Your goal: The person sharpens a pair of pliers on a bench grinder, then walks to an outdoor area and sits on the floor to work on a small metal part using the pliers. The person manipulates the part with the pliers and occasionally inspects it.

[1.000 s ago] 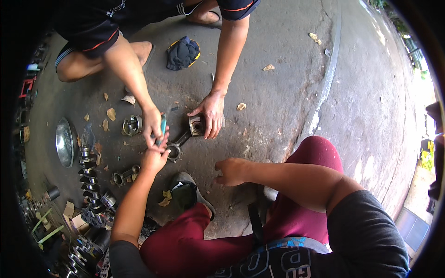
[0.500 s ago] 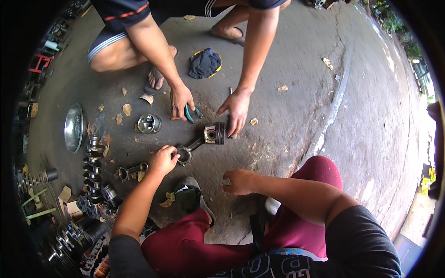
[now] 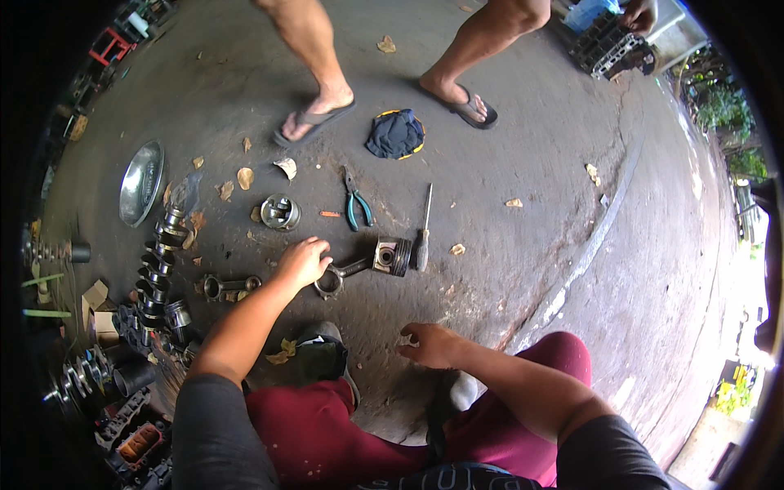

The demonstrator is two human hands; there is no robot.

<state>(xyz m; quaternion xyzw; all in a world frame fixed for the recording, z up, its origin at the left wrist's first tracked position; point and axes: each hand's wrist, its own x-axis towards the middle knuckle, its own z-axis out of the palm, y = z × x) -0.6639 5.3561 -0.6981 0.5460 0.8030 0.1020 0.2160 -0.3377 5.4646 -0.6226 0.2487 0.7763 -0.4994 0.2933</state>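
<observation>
A piston lies on its side, joined to a connecting rod whose ring-shaped big end points left. My left hand hangs over the upper left edge of that ring, fingers loosely bent and thumb apart; I see no grip on it. My right hand is near my knee, below the piston, fingers curled loosely with a gap and nothing in them. Right of the piston lies a screwdriver. Teal-handled pliers and a small orange strip lie above the rod. A second piston stands at the upper left.
A crankshaft, a smaller connecting rod and a metal dish lie left. Engine parts crowd the lower left. A dark cloth lies by another person's sandalled feet. A hand touches an engine block.
The other person has risen from the crouch; their hands have left the pliers and piston, and pliers and screwdriver now lie bare. My left hand shifted slightly up relative to the rod's ring.
</observation>
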